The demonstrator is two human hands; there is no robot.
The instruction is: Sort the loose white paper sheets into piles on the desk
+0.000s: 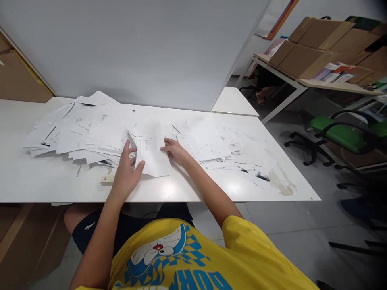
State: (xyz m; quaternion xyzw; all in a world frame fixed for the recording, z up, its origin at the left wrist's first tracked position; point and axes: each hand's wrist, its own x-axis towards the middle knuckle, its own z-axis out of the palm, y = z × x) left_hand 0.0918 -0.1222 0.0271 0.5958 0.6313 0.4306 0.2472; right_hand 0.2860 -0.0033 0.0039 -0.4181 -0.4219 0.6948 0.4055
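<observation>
A single printed white sheet (151, 151) lies on the white table (45, 181) in front of me. My left hand (126, 171) pinches its left edge between thumb and fingers. My right hand (175, 151) rests on its right edge with the fingers curled onto the paper. A spread pile of printed sheets (78, 129) lies to the left of the hands. A second spread of sheets (217, 145) lies to the right.
A small beige object (108, 178) lies near my left wrist. A white partition wall stands behind the table. Green office chairs (341, 135) and a shelf table with cardboard boxes (317, 48) stand at the right. A cardboard box (21, 237) sits under the table's left side.
</observation>
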